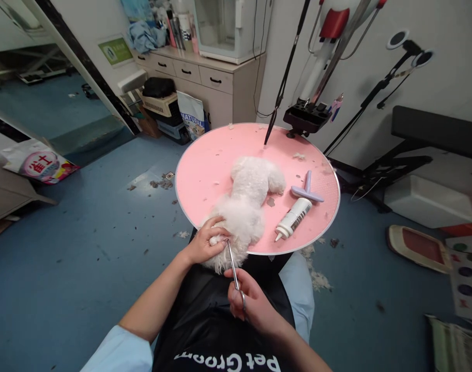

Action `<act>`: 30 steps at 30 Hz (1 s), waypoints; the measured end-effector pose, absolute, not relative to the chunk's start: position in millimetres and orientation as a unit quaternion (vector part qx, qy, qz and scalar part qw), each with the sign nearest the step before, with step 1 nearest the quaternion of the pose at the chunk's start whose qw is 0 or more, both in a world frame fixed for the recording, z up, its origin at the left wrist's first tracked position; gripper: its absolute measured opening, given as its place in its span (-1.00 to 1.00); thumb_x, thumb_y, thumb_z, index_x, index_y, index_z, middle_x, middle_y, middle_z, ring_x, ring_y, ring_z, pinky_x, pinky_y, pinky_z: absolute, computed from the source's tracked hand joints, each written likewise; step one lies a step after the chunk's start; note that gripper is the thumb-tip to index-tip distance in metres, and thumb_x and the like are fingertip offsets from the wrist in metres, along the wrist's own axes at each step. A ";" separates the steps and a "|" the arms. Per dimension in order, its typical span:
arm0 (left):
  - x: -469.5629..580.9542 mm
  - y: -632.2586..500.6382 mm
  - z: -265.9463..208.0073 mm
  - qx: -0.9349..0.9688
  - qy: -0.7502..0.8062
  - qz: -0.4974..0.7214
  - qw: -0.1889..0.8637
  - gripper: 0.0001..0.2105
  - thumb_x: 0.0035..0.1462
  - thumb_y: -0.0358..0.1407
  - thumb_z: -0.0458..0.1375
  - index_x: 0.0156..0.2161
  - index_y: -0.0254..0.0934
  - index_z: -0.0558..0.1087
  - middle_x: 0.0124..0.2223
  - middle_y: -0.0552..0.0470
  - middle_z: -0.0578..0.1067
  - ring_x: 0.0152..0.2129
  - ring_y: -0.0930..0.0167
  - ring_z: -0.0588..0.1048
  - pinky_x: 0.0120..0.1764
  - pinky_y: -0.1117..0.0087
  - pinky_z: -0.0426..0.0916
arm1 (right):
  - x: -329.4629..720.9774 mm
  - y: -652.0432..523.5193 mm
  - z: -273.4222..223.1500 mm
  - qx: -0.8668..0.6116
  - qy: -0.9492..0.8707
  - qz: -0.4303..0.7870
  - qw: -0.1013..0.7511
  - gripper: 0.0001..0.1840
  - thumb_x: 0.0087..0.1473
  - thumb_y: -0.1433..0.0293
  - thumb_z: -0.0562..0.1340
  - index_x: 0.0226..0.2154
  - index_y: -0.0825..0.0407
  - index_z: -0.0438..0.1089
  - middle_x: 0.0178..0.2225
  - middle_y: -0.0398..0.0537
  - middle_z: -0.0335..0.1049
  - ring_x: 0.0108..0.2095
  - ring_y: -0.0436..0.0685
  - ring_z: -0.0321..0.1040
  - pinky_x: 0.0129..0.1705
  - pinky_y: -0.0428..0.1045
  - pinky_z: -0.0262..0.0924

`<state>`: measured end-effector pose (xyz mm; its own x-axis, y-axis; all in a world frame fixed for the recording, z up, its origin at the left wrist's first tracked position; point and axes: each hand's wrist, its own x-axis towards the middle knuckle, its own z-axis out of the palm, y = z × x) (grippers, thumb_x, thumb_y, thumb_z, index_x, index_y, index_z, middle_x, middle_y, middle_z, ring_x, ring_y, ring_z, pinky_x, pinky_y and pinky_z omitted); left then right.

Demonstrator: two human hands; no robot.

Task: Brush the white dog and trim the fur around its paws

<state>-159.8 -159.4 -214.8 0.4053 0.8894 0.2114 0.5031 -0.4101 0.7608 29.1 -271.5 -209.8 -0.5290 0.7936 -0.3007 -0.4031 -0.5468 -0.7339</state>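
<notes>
A fluffy white dog (pixel 248 186) lies on the round pink grooming table (pixel 199 165), its near end against my black apron. My left hand (pixel 207 242) grips a tuft of the dog's fur between thumb and fingers, where a small pinkish patch shows. From the lower right, my right hand (pixel 249 299) is closed around the ring handles of a slim, scissor-handled metal tool (pixel 233 265). The tool's tip meets the fur beside my left thumb. Whether it is scissors or forceps, I cannot tell.
A white nozzle bottle (pixel 293 219) and a purple grooming tool (pixel 307 190) lie on the table's right side. A black tether (pixel 276 108) hangs at its far edge beside a black tool tray (pixel 306 118). Loose fur clumps (pixel 319 279) litter the blue floor.
</notes>
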 end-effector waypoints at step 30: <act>-150.4 -173.2 -219.6 0.857 0.394 0.322 0.082 -0.85 0.03 -0.32 0.18 -0.25 -0.21 0.50 0.08 -0.14 0.25 0.04 0.20 0.28 0.07 0.12 0.26 | 20.3 -271.6 -186.6 -0.406 -0.270 0.810 0.326 -0.61 -0.06 0.23 0.24 -0.20 0.04 0.17 -0.68 -0.40 0.19 -0.78 -0.14 0.04 -0.73 -0.19 -0.05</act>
